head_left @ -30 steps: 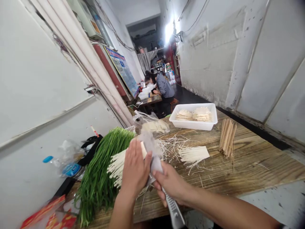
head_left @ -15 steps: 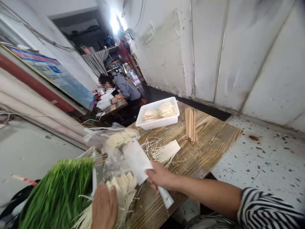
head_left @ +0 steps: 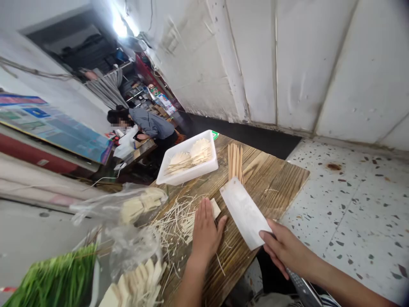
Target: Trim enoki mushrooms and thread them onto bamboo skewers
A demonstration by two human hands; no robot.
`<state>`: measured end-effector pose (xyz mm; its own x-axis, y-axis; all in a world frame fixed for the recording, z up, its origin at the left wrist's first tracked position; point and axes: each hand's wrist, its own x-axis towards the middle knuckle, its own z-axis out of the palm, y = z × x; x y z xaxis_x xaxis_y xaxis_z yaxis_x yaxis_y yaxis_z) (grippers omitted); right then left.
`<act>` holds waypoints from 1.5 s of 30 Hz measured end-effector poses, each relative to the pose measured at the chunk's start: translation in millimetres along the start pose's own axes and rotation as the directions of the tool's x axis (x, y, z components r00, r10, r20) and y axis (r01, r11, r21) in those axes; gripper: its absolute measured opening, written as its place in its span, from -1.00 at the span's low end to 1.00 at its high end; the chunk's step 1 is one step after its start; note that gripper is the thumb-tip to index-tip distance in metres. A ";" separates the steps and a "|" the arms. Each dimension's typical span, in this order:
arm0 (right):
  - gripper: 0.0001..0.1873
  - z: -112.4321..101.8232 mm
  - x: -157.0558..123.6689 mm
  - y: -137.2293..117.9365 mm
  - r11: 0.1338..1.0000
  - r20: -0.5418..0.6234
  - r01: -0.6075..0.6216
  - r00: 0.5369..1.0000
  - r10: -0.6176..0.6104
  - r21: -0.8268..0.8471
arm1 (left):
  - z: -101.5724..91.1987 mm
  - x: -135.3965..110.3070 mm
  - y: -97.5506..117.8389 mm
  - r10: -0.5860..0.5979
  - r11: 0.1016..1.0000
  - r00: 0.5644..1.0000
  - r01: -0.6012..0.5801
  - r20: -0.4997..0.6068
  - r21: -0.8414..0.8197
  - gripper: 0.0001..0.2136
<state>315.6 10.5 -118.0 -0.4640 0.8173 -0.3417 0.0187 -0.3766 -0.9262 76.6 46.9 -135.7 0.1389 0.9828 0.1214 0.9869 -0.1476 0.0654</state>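
My left hand (head_left: pixel 206 232) lies flat, fingers stretched out, on a pale bundle that looks like enoki mushrooms (head_left: pixel 216 209); its solid end shows past my fingertips. Thin loose strands (head_left: pixel 175 221) are scattered to the left of that hand. In my right hand (head_left: pixel 284 247), closed around the handle, is a cleaver (head_left: pixel 244 213). Its broad blade is held over the table's right part, apart from the bundle, and overlaps the lower ends of the wooden skewers (head_left: pixel 235 160) in view. More pale bundles (head_left: pixel 137 285) sit at the lower left.
A white tray (head_left: pixel 191 174) with skewered pale fans stands at the far edge of the wooden table (head_left: pixel 281 175). Plastic bags (head_left: pixel 96 204) with pale pieces and a heap of green chives (head_left: pixel 60 273) are on the left. A person (head_left: pixel 150 123) leans over another table behind.
My left hand has moved right, from the bundles at the lower left onto the bundle mid-table. The cleaver has swung right, away from the plastic bags. The view has shifted right.
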 end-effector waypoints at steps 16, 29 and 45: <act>-0.90 23.1 0.3 35.2 0.997 0.018 -0.075 0.997 0.075 -0.007 | -4.1 -19.3 -15.3 0.023 0.991 0.977 0.005 0.212 -0.131 -0.45; -0.88 52.9 1.9 25.4 0.988 0.005 -0.154 0.988 0.154 0.023 | -3.9 -15.3 -13.6 -0.001 0.990 0.979 0.030 0.206 -0.138 -0.44; -0.92 71.4 2.9 29.2 0.981 -0.027 -0.183 0.982 0.185 0.069 | 2.0 -18.8 -20.9 0.060 0.983 0.987 -0.033 0.147 -0.182 -0.46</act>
<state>251.6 -29.2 -134.7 -0.4281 0.7449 -0.5117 0.0423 -0.5491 -0.8347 53.6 31.8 -141.3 0.2089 0.9777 -0.0220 0.9503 -0.1976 0.2404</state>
